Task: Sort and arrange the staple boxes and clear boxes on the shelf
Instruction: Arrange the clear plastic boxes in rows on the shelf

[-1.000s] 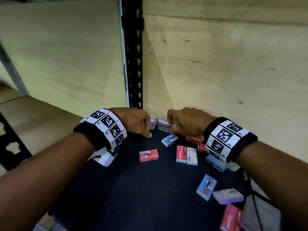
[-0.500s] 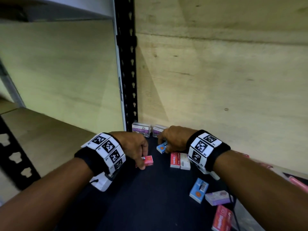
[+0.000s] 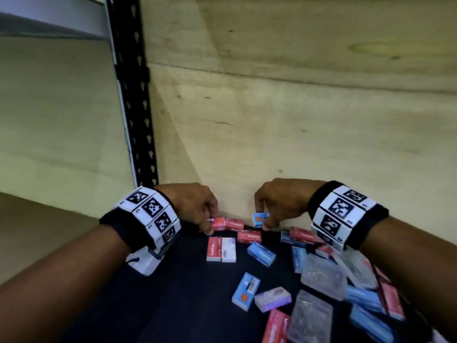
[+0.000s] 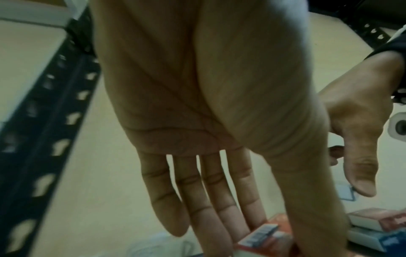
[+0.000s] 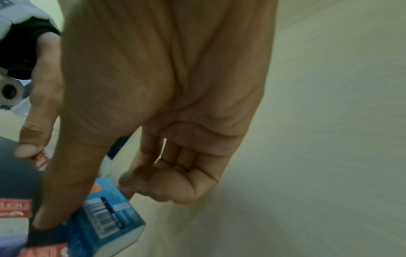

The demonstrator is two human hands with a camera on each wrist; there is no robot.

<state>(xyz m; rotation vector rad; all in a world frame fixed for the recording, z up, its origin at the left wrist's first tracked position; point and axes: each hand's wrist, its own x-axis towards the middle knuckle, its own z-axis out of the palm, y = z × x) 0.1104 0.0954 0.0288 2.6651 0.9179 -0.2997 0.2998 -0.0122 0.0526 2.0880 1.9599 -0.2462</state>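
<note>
My left hand pinches a small red staple box between thumb and fingers, low at the back wall and beside another red box. The left wrist view shows that box between the straight fingers and the thumb. My right hand pinches a blue staple box with thumb and forefinger, held just above the mat near the wall. Its barcode side faces the right wrist camera, with the other fingers curled. Several red, blue and lilac boxes lie loose on the black mat.
Clear plastic boxes are piled with blue and red ones at the right. A red and white pair lies mid-mat. A black slotted upright stands at the left, and the plywood back wall is behind.
Both hands left the lilac boxes at the back. The left took hold of a red box, the right a blue one. Both boxes now sit by the wall.
</note>
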